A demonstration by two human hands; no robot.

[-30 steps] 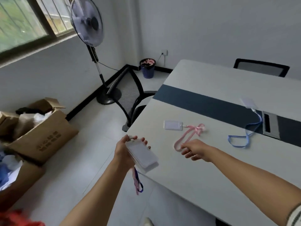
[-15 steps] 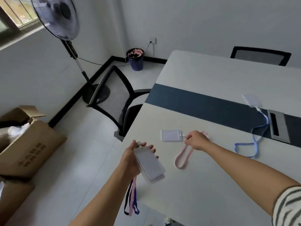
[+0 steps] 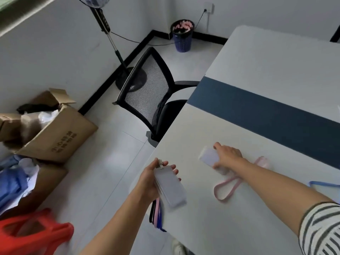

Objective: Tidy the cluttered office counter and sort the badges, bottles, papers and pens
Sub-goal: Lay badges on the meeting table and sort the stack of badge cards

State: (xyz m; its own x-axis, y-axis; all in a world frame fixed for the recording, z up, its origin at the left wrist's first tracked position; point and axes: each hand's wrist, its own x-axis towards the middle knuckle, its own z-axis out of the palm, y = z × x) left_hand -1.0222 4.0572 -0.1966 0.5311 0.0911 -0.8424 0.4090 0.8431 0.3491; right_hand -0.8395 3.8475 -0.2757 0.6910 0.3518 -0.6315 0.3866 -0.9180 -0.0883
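Stacked badge holders (image 3: 169, 188) sit clamped in the left hand (image 3: 149, 183), straps (image 3: 157, 214) dangling below its fingers. The right hand (image 3: 229, 155) pinches a loose badge (image 3: 208, 157) on the table (image 3: 239, 227), its pink lanyard (image 3: 227, 189) trailing behind the wrist. It looks light, stiff and slick, I'd judge, so grip its edges; the limp lanyard may snag.

Your table (image 3: 239, 214) has a smooth, matt top. The stack of badge holders (image 3: 170, 188) that your left hand (image 3: 149, 183) grips looks like frosted, translucent plastic, as does the single badge holder (image 3: 208, 157) that your right hand (image 3: 228, 155) holds. The pink lanyard (image 3: 227, 188) is flat cloth ribbon. The chair back (image 3: 147, 92) is black mesh, the box (image 3: 60, 133) plain brown cardboard, and the floor tiles (image 3: 103, 162) are glossy.
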